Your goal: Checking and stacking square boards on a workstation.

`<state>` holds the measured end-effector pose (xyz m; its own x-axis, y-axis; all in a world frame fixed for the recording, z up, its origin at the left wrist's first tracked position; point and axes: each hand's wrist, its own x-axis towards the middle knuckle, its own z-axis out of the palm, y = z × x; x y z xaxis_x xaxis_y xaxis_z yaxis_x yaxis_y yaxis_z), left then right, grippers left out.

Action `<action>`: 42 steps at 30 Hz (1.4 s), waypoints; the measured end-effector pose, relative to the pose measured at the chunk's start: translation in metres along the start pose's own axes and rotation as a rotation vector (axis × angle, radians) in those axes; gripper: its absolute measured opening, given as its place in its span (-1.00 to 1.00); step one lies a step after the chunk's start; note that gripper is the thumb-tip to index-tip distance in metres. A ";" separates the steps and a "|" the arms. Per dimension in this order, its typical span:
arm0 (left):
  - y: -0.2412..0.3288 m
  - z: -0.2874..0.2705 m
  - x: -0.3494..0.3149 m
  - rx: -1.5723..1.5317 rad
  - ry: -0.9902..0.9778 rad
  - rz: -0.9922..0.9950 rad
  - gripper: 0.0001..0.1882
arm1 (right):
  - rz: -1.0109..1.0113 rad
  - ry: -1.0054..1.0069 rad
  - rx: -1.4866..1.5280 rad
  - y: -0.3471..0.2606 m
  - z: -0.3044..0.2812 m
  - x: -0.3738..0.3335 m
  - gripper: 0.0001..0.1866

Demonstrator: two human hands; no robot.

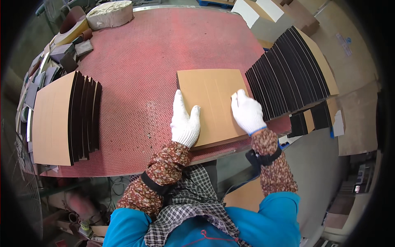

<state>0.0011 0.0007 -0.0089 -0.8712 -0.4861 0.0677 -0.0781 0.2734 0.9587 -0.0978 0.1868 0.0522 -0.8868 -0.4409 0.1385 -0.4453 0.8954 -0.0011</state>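
Note:
A square tan cardboard sheet (214, 111) lies flat in front of me near the table's front edge, with dark and tan edges showing beneath it. Along its left edge rests my left hand (184, 123) in a white knit glove, fingers stretched forward and thumb apart on the sheet. My right hand (248, 110), gloved too, is over the sheet's right side with its fingers pinched together. Something small and pale shows at those fingertips, too small to name. Faint straight lines cross the sheet's face.
The table (135, 53) has a red mesh top. A stack of tan boards with black edges (61, 119) stands at the left, and a larger black-edged stack (288, 74) leans at the right. Tape rolls (72, 31), a round pale bundle (109, 15) and scraps lie at the far left.

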 end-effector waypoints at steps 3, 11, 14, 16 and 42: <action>0.006 -0.003 0.000 -0.055 -0.033 -0.062 -0.20 | -0.046 0.015 -0.028 0.004 0.011 0.041 -0.77; 0.004 -0.001 0.000 -0.017 -0.050 -0.055 -0.19 | -0.164 -0.001 -0.165 0.003 0.007 0.057 -0.72; 0.002 0.001 0.000 0.003 -0.053 -0.064 -0.20 | -0.168 -0.006 -0.126 0.008 0.001 0.026 -0.71; 0.002 0.000 -0.002 -0.010 -0.057 -0.070 -0.20 | 0.020 -0.085 0.073 0.009 -0.002 -0.006 -0.73; 0.001 0.004 -0.003 -0.070 -0.022 -0.037 -0.20 | -0.047 -0.011 0.102 -0.024 0.005 0.063 -0.67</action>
<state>0.0014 0.0061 -0.0096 -0.8787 -0.4767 0.0263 -0.0774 0.1965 0.9774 -0.1439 0.1374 0.0556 -0.8656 -0.4834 0.1302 -0.4963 0.8628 -0.0960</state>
